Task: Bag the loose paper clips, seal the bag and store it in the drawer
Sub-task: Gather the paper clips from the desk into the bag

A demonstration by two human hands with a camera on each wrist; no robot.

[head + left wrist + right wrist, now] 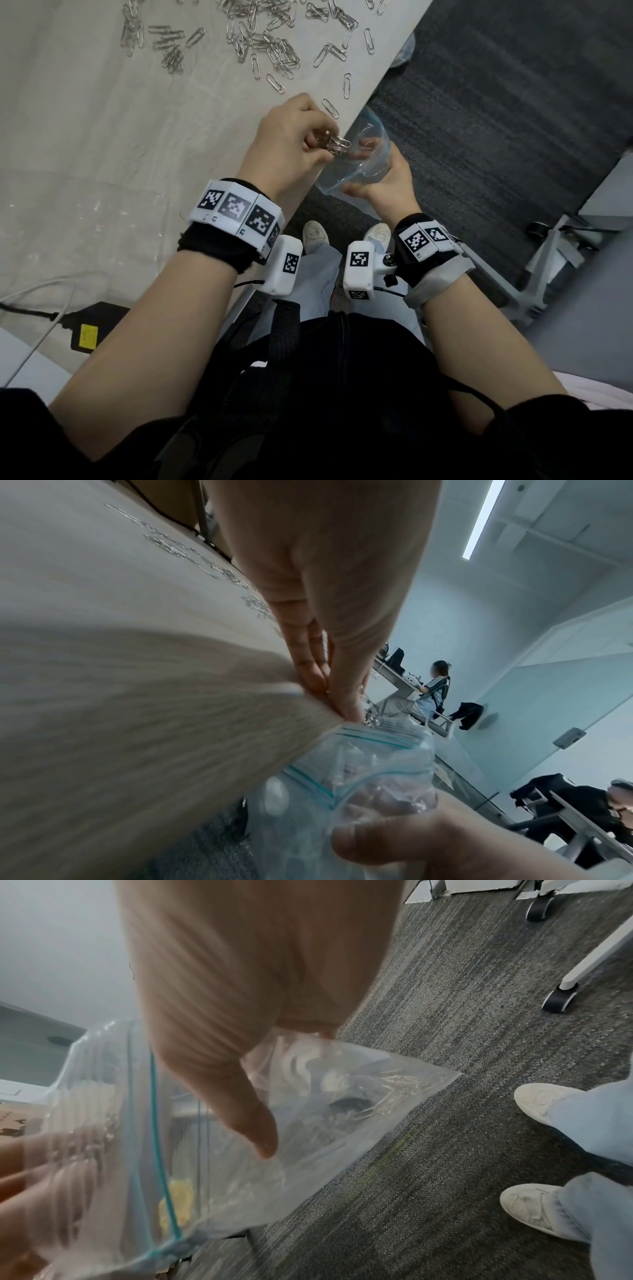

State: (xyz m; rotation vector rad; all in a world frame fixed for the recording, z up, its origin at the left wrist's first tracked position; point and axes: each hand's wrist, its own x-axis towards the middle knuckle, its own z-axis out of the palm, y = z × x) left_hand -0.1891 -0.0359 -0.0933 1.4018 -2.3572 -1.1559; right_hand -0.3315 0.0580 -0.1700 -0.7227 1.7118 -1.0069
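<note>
Clips (337, 145) sit pinched in a small bunch between the curled fingers of the left hand (291, 144), right at the desk (102, 137) edge, so they can drop straight into the bag (363, 161). The right hand (387, 181) grips this clear bag just beside and below the edge, its mouth held wide, thumb on the outside, because a wide opening catches the clips. A few clips already lie in the bag's corner (394, 1093). Many loose clips (260, 37) remain on the far part of the desk. No drawer is visible.
</note>
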